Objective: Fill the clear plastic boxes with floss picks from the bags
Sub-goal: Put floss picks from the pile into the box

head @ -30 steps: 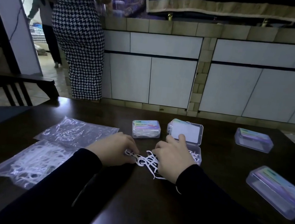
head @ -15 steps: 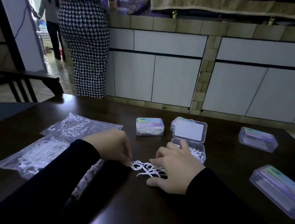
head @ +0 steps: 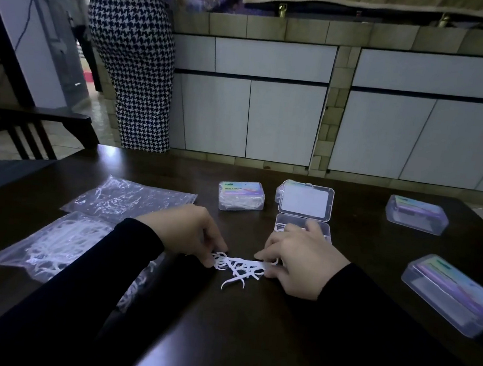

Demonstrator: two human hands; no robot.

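Note:
A small heap of white floss picks (head: 238, 268) lies on the dark table between my hands. My left hand (head: 186, 232) pinches the heap's left end with curled fingers. My right hand (head: 300, 260) grips the right end, fingers curled over the picks. Just behind my right hand stands an open clear box (head: 305, 203) with its lid raised; a few picks lie in its tray. A shut box full of picks (head: 241, 195) sits to its left. A bag holding many picks (head: 55, 244) lies at the left, partly under my left sleeve.
A flat clear bag (head: 133, 200) lies behind the full one. Two shut clear boxes sit at the right, one far (head: 416, 214) and one near (head: 456, 294). A person in a houndstooth dress (head: 132, 50) stands beyond the table by tiled cabinets. A dark chair (head: 30, 125) stands at the left.
Both hands have slid a little towards me and pulled the loose picks into a tighter row between them. The camera has tilted slightly.

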